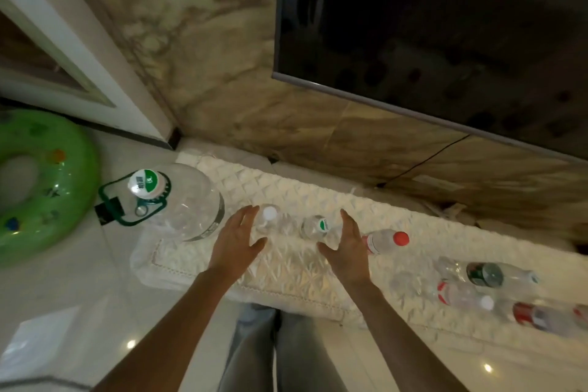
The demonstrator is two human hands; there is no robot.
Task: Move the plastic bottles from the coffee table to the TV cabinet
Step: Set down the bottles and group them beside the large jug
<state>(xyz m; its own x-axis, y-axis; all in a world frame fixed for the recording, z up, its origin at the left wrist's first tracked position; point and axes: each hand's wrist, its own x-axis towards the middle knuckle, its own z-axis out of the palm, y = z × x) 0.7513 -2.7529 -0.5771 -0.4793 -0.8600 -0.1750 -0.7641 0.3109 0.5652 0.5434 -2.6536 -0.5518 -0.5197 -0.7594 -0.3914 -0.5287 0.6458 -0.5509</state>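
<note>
Seven plastic bottles on the TV cabinet (286, 267), which is covered by a white quilted cloth. One is a large clear jug (184, 200) with a green handle and white-green cap, upright at the left end. Two small ones stand upright mid-cabinet: a white-cap bottle (269, 216) and a green-label-cap bottle (319, 226). One red-cap bottle (386, 240) lies on its side just right of them. At the right end, three more lie on their sides close together: a dark-green-label bottle (486, 274), a white-cap bottle with red label (461, 294), and a red-label bottle (541, 317), blurred, partly cut by the frame edge.

Two hands, both with an open grip, fingers straight and spread, holding nothing. Left hand (237, 239) is just beside the white-cap bottle; right hand (346, 248) just beside the green-label-cap bottle; contact cannot be told. Both upright small bottles sit between the hands.

Around: one green inflatable swim ring (47, 181) on the floor at left, one dark TV (445, 29) on the marble wall above, a black cable (423, 161) hanging under it.
</note>
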